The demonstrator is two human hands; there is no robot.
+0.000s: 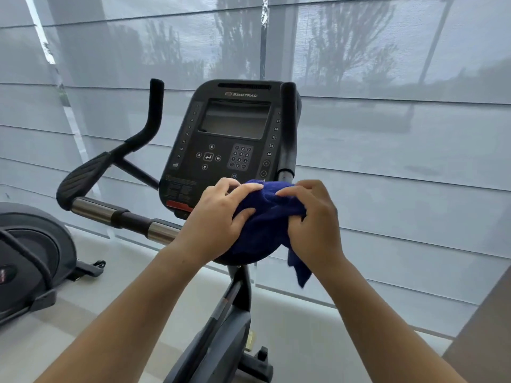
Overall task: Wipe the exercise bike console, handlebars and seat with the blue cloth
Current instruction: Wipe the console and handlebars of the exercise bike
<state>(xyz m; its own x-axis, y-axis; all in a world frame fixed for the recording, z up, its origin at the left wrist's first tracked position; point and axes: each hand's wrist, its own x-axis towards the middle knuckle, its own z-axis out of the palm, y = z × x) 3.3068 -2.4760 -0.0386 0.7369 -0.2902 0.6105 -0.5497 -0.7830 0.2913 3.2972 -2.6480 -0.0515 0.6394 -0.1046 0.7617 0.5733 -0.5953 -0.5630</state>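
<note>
The blue cloth [265,217] is gripped by both hands at the lower edge of the console [229,139]. It is clutched by the curled fingers of the left hand [218,217] from the left, and pinched by the right hand [312,219] from the right. The cloth is bunched, with one corner hanging. The handlebars [110,211] are seen to the left.
</note>
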